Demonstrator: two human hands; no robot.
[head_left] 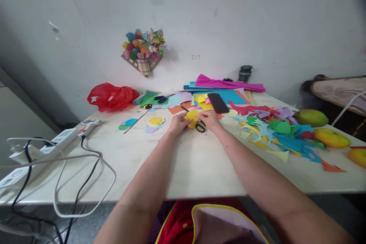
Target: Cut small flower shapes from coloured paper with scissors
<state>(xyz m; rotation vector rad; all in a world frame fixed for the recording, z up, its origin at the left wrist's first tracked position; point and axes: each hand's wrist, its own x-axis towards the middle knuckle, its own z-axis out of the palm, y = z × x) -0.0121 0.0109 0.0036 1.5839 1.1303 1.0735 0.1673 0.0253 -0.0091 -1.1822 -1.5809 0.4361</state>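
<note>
Head view shows us pinching a yellow paper piece (191, 116) above the surface (206, 171), our left hand (179, 122) gripping its left edge and our right hand (211, 120) gripping it by the fingertips at its right side. Black-handled scissors (201, 124) sit just beside the paper, near our right hand; we cannot tell whether that hand touches them. To our left lie yellow flower-shaped cutouts (156, 121) and paper discs (130, 122); beyond our hands we see a phone (218, 103), and to the right, colourful paper scraps (281, 127).
</note>
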